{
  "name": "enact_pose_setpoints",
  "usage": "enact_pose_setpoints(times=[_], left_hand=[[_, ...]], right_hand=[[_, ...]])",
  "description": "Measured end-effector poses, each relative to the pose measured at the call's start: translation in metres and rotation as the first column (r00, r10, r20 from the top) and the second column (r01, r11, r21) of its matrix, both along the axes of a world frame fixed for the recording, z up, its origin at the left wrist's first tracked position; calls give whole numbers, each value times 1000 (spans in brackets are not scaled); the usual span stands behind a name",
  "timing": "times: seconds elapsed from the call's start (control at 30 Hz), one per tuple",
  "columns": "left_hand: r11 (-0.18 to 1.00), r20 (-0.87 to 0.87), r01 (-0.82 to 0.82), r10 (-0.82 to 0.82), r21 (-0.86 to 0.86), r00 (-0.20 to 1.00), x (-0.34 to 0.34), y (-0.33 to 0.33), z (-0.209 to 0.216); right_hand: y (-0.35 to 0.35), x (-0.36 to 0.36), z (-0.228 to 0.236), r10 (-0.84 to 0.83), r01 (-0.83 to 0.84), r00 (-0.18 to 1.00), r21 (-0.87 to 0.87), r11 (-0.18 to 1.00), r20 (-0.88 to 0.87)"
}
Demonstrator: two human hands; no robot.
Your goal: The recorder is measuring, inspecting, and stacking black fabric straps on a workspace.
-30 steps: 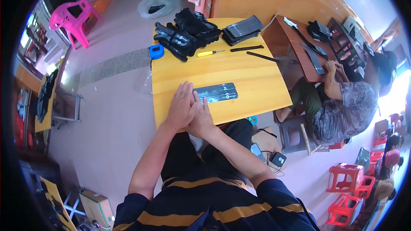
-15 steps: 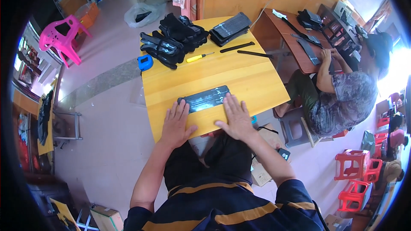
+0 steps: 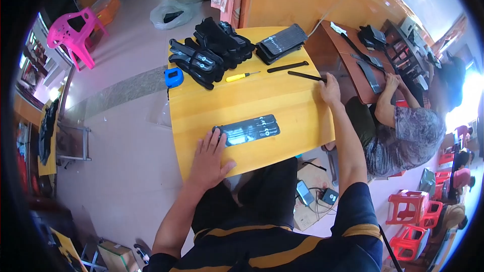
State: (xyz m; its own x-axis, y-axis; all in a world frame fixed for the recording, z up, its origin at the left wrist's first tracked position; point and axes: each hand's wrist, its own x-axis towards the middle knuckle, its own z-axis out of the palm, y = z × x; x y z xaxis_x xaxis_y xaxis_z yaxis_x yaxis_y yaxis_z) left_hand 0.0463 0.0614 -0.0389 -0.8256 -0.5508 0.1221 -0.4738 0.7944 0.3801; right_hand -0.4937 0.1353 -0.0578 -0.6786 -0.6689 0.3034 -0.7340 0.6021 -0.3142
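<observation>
On the yellow wooden table lies a flat black rectangular pack with a glossy surface and pale printing. My left hand rests flat with fingers apart, its fingertips at the pack's left end. At the table's right edge my right hand has its thumb and forefinger closed around the end of a thin black strap. A second black strap lies just beyond it. Left of the straps is a yellow-handled screwdriver.
Black strapped bundles, dark gloves and a stack of flat black packs cover the table's far side. A blue tape measure sits at the left edge. At right, another person works at a brown table.
My right hand has left the flat pack and reached right and away to the thin strap's end. My left hand stays at the pack. The view has shifted slightly.
</observation>
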Motion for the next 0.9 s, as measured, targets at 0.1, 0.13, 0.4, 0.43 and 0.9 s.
enact_pose_setpoints(times=[0.1, 0.13, 0.4, 0.43, 0.9], left_hand=[[1000, 8, -13, 13, 13, 1000, 4, 1, 2], [1000, 8, -10, 10, 22, 1000, 4, 1, 4], [999, 39, -23, 21, 45, 999, 4, -1, 8], [999, 32, -28, 26, 47, 999, 5, 0, 8], [999, -127, -20, 14, -45, 992, 3, 5, -4]], right_hand=[[-13, -15, -1, -54, 44, 993, 93, 995, 108], [-15, -19, -4, -25, 24, 1000, 101, 995, 9], [-28, -16, 15, -139, 110, 985, 245, 963, 105], [-27, -14, 17, -149, 128, 986, 226, 966, 77], [29, 18, 81, 287, -247, 955, 343, 906, -71]])
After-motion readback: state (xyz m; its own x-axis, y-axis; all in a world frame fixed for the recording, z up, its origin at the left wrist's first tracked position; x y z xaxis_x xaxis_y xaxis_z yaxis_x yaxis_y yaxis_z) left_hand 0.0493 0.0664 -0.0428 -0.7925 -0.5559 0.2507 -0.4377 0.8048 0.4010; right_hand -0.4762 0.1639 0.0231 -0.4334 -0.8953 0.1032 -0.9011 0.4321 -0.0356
